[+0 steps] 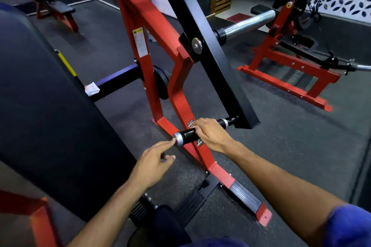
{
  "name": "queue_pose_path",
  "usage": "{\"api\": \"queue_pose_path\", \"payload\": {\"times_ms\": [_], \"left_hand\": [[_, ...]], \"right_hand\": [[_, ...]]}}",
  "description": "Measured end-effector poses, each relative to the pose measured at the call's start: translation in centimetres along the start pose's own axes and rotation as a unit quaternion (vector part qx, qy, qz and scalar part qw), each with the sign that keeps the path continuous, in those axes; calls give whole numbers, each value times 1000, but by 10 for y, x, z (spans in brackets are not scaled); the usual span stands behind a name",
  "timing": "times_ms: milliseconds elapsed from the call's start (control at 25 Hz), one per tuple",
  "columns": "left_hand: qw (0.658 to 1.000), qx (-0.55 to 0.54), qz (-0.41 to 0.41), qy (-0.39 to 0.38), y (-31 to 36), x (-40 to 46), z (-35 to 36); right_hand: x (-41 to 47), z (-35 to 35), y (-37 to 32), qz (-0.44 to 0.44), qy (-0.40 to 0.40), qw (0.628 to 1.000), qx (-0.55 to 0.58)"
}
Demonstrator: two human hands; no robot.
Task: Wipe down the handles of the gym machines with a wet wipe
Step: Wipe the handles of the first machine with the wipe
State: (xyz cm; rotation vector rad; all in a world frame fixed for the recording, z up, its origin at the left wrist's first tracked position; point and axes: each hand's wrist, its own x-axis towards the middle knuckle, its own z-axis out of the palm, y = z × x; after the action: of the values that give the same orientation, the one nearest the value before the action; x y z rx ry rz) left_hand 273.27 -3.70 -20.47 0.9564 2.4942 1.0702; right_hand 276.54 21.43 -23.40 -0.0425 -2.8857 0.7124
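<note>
Close up: right hand (210, 134) curled around black handle (187, 135) of red machine frame (176, 90); left hand (154, 161) spread loosely, fingertip (172, 141) touching handle's silver end cap (177, 139).

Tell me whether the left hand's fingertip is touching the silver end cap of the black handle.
Touching. In the head view, the left hand extends a finger whose tip meets the silver end cap of the black handle with no visible gap; the right hand grips the handle.
</note>
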Motion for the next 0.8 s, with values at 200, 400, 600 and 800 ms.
{"api": "queue_pose_path", "payload": {"times_ms": [200,400,600,800], "left_hand": [[1000,15,4,-6,-2,1,-2],[999,41,2,-21,-1,5,-6],[996,82,-28,12,8,17,-6],[988,149,-38,-3,17,18,-12]], "right_hand": [[-28,17,33,-53,140,989,5],[-35,8,52,102,218,970,28],[-26,31,-12,119,239,957,112],[-30,24,9,17,213,976,29]]}}
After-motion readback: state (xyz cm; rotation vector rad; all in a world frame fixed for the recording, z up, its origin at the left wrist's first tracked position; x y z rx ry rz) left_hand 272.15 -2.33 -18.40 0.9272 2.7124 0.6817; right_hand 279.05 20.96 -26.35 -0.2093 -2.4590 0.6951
